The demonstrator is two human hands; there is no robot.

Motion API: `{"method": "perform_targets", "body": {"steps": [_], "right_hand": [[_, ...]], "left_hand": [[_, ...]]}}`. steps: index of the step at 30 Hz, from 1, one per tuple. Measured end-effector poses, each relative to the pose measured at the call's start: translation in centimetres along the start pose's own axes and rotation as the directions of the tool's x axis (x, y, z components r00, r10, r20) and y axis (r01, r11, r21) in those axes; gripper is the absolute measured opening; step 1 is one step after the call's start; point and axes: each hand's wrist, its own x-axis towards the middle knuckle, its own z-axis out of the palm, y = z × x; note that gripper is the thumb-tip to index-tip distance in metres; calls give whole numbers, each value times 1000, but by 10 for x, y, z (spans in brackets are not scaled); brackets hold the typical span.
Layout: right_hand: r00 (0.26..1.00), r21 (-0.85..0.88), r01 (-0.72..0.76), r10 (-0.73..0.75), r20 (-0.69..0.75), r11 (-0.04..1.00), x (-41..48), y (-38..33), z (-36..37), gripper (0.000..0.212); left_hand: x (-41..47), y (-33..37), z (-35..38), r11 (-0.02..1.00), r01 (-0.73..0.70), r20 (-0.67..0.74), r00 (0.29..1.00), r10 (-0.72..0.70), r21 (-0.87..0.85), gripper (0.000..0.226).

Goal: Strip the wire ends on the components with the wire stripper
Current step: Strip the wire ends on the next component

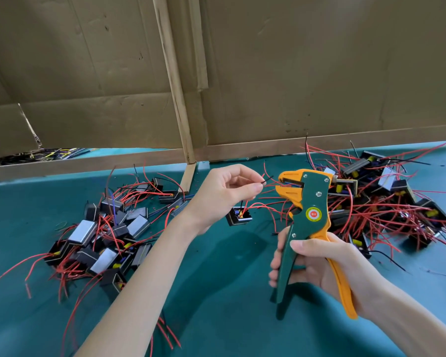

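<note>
The left hand (223, 194) pinches a black wire (267, 179) between thumb and forefinger, its tip just beside the open orange mouth of the stripper (307, 202); the wire's component (238, 216) hangs below that hand, above the green mat (216, 292). The right hand (317, 264) is wrapped round both stripper handles, which are not squeezed together; the wire is not yet in the mouth. Judgement: this end is unstripped; one pile (106, 235) lies left and a larger pile (386, 202) right; which is finished I cannot tell, so much work appears to remain. A round red-and-yellow sticker (314, 214) on the stripper reads something like "DK"; its rim text is illegible.
</note>
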Motion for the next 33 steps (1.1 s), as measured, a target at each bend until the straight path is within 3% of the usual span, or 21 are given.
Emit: {"method": "perform_targets", "body": {"steps": [6, 10, 16, 33], "right_hand": [[1000, -35, -12, 12, -4, 999, -2, -1, 4, 28], [1000, -81, 9, -9, 1, 997, -5, -1, 6, 13], [999, -123, 3, 3, 52, 992, -8, 0, 5, 25], [996, -243, -6, 29, 90, 970, -13, -1, 6, 23]], "left_hand": [[-3, 6, 0, 997, 20, 55, 998, -24, 69, 13], [-5, 10, -4, 996, 40, 101, 994, -48, 83, 9], [-7, 18, -15, 993, 42, 193, 979, -64, 113, 10], [-10, 25, -30, 985, 36, 292, 953, -85, 167, 14]]}}
